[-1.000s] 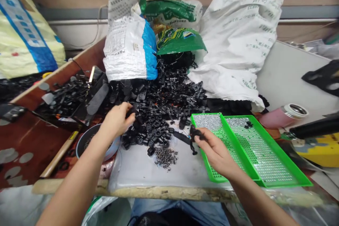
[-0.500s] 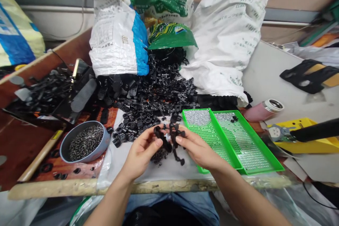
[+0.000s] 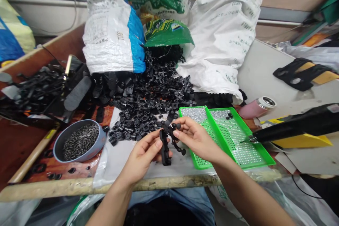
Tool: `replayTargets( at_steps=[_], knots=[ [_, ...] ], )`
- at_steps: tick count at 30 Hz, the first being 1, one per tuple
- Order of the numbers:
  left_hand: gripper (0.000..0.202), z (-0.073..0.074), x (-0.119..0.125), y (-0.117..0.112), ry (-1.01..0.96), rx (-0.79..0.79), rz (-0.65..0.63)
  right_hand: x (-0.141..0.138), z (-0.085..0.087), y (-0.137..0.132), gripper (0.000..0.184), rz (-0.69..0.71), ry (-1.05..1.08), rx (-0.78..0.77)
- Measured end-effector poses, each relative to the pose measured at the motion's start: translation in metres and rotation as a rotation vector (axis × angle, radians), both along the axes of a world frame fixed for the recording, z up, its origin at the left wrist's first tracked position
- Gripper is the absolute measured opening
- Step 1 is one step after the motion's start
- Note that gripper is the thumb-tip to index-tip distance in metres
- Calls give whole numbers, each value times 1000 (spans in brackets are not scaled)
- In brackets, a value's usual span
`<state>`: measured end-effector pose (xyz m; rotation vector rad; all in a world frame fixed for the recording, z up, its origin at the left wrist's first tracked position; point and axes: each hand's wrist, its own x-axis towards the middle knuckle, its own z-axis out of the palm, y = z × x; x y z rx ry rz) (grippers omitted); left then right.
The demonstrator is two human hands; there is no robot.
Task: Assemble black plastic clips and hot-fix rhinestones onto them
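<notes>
Head view: black molded plastic runner (image 3: 165,147) held over a white plastic sheet (image 3: 111,164), long bar pointing pretty much straight down, left hand (image 3: 143,157) fingers clamped on it, right hand (image 3: 197,137) fingertips pinching the top.

You're looking at a matte black part (image 3: 165,148) at centre, beside a bright green tray (image 3: 256,165) with silver-speckled mesh at lower right. At upper centre, the sack (image 3: 111,42) is white with a blue band, and right of centre the flask (image 3: 253,110) is pink.

The left hand (image 3: 141,159), on the pile a second ago, now shares the black moulded plastic piece (image 3: 165,148) with the right hand (image 3: 197,139), as a black-handled tool (image 3: 299,123) reaches in over the green tray (image 3: 238,137).
</notes>
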<state>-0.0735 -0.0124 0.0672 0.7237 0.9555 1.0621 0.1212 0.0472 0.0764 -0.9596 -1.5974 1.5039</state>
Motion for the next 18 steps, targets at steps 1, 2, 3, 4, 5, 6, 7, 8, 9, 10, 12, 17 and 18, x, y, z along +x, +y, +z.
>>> replayTargets(
  at_steps=[1, 2, 3, 4, 5, 6, 7, 8, 9, 10, 12, 17, 18],
  knots=[
    [54, 0, 0, 0, 0, 0, 2, 0, 0, 0, 22, 3, 2, -4],
    [54, 0, 0, 0, -2, 2, 1, 0, 0, 0, 22, 5, 3, -8],
    [54, 0, 0, 0, -4, 4, -2, 0, -1, 1, 22, 6, 1, -10],
    [53, 0, 0, -1, -7, 6, -7, 0, -1, 1, 22, 7, -3, -9],
    [52, 0, 0, -1, -10, 6, -12, 0, -2, 1, 22, 9, -9, -6],
    [51, 0, 0, -2, -13, 8, -17, 0, -3, 1, 22, 11, -15, -3],
    [51, 0, 0, -2, -15, 9, -22, -1, -4, 2, 22, 10, -19, -2],
    [51, -1, 0, -2, -15, 9, -26, -1, -5, 2, 23, 4, -20, -7],
    [53, -1, 0, -2, -10, 9, -27, -1, -5, 1, 24, -6, -17, -19],
    [54, -1, 1, -2, 6, 12, -21, -1, -5, 1, 25, -16, -14, -39],
    [58, -2, 2, -1, 74, 28, 14, -1, -4, 1, 26, -17, -31, -87],
    [63, -4, 7, 4, 247, 82, 126, -1, 0, 0, 23, 17, -134, -87],
    [64, -4, 8, 4, 258, 84, 137, -1, 0, 0, 23, 8, -137, -76]
  ],
)
